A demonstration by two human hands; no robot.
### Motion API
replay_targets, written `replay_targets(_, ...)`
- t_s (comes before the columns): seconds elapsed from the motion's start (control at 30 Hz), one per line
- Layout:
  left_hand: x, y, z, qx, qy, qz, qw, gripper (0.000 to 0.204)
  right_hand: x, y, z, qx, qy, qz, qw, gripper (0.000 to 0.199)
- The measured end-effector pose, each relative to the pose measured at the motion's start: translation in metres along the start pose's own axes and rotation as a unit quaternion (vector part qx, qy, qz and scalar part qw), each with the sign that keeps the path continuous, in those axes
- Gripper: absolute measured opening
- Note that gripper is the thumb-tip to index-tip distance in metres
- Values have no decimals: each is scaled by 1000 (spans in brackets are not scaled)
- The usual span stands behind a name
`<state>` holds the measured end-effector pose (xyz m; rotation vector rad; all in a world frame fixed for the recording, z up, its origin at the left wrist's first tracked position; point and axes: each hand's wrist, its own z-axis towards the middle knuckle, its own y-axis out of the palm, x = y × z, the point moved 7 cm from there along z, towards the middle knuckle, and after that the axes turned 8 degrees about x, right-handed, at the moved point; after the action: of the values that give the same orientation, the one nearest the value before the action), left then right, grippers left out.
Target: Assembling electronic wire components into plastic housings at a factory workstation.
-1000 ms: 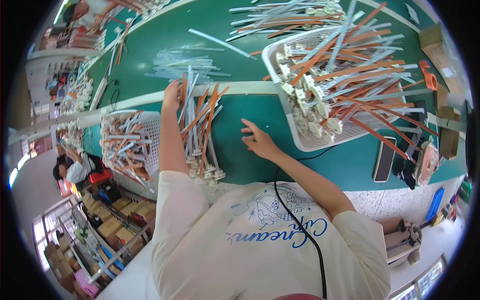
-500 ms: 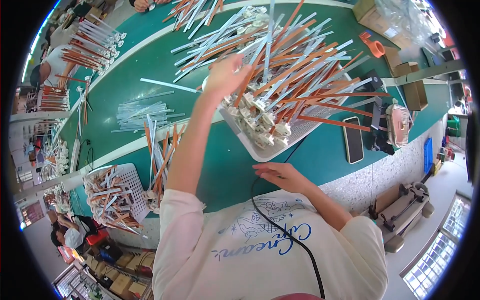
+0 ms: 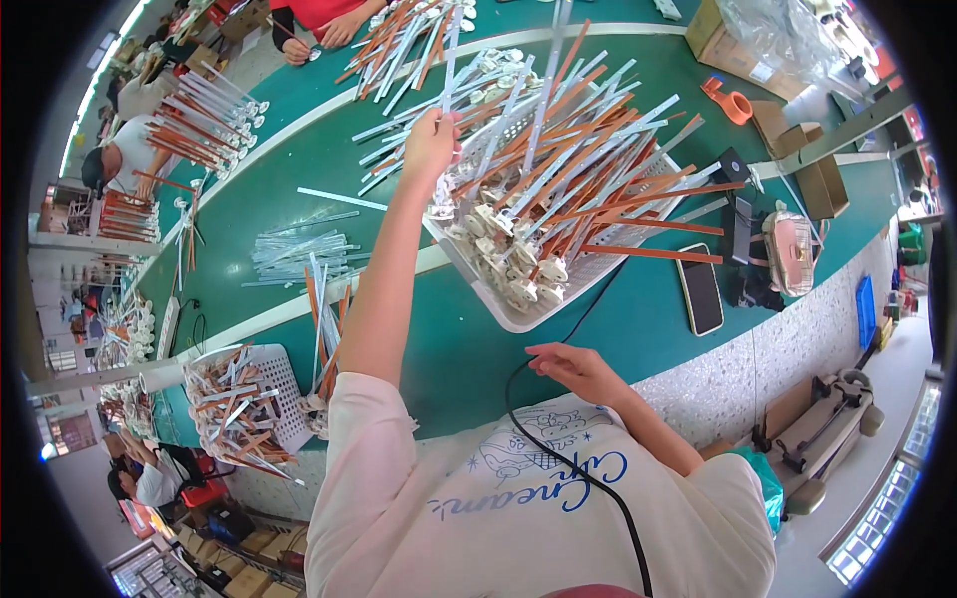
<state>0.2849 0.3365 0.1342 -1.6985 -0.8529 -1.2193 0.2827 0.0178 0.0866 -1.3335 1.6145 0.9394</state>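
My left hand (image 3: pixel 432 148) is closed round a pale strip (image 3: pixel 452 65), which rises from the fingers at the left edge of a light perforated basket (image 3: pixel 513 324). A white part shows just below the hand; I cannot tell if it belongs to that strip. Piled in the basket are rust-brown strips (image 3: pixel 653 253) and pale strips, with white plastic end pieces (image 3: pixel 493 234) at the near left. In front of my body, my right hand (image 3: pixel 573 371) hovers with fingers stretched out and nothing in them, beside a black cable (image 3: pixel 511 391).
Pale strips (image 3: pixel 299 254) lie on the green table (image 3: pixel 459 369) at left. A second full basket (image 3: pixel 284 389) stands at the near left. Right of the big basket are a phone (image 3: pixel 701 291), a pink bag (image 3: pixel 793 249) and an orange tape dispenser (image 3: pixel 728 102). A co-worker's hands (image 3: pixel 339 30) are across the table.
My left hand has moved slightly up and left, and an upright pale strip now shows in it. My right hand has shifted a little right and down. The head view has shifted slightly.
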Motion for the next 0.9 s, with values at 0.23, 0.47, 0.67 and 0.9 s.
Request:
replay_targets(0.23,30,-38,-32,-52,-70,-383,920,21,-16,-7,7,18,-10,-13,1000,27)
replay_targets(0.47,-35,-116,-161,64,-90,-195,975,27,9,-11,-6,18,1,7,1000,27)
replay_targets(0.67,-203,-98,-261,65,-65,388,917,47,27,1,-7,-23,42,-71,996,28)
replay_targets(0.9,-146,-101,-252,260,168,405,860,50,12,-7,-5,2,20,-98,995,27)
